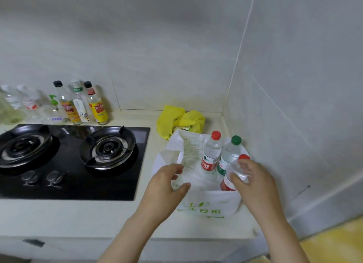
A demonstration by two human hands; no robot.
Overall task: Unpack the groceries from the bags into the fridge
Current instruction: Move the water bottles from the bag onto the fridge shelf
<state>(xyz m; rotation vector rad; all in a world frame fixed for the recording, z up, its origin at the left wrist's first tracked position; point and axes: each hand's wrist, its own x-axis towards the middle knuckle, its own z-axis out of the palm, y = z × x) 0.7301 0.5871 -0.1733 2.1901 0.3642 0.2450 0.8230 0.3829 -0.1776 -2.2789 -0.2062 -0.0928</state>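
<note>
our left grip point(167, 182) pinching white bag point(206, 205) rim | our right grip point(253, 176) clamped on red-capped bottle point(225, 185) inside it | bag standing on tabletop point(98, 213)

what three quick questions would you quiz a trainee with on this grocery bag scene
1. True or false: the yellow bag lies behind the white bag on the counter.
2. How many water bottles stand in the white bag?
3. What does the right hand grip? A. a green-capped bottle B. the front red-capped bottle C. the yellow bag

Key: 1 true; 2 three; 3 B.
</note>
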